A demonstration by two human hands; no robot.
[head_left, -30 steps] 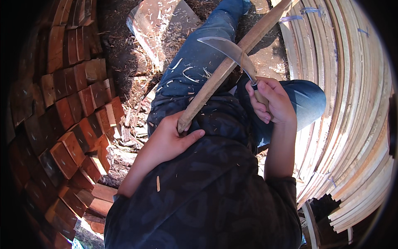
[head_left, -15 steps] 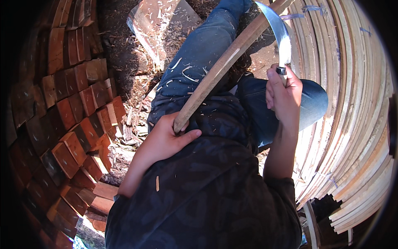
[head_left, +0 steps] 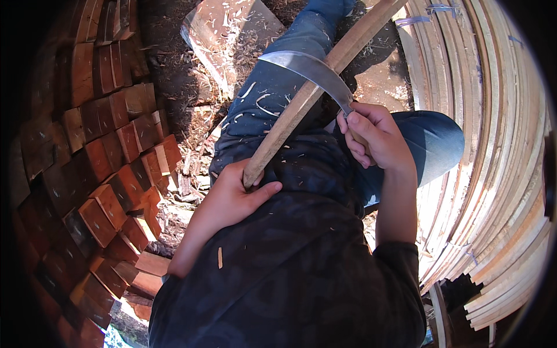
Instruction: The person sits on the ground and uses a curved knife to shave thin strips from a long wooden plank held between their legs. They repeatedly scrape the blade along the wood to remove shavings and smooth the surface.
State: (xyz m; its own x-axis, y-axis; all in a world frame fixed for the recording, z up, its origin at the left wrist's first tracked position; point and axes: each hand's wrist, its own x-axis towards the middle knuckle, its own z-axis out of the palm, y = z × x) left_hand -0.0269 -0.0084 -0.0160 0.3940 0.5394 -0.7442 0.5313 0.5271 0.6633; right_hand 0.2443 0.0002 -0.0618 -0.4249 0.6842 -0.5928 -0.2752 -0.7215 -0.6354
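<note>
My left hand (head_left: 235,188) is wrapped round the near end of a long squared wooden stick (head_left: 288,119), close against my belly. From there the stick slants up and to the right over my lap, its far end running out at the top edge. In my right hand (head_left: 376,136) is the handle of a sickle (head_left: 304,65) with a curved metal blade. That blade lies across the stick about midway along, its tip pointing left above my thigh. Whether the edge bites into the wood I cannot tell. Pale shavings (head_left: 267,107) are scattered on my trousers.
Reddish-brown wooden blocks (head_left: 98,214) are stacked along the left. On the right stands a tall stack of long pale wooden strips (head_left: 464,145), tied in places with bluish bands. A flat board (head_left: 232,35) strewn with shavings lies on the ground ahead.
The sickle has swung left and down, from upright beside the stick to lying across it. My right hand has turned and shifted slightly left and down; the left hand keeps its place.
</note>
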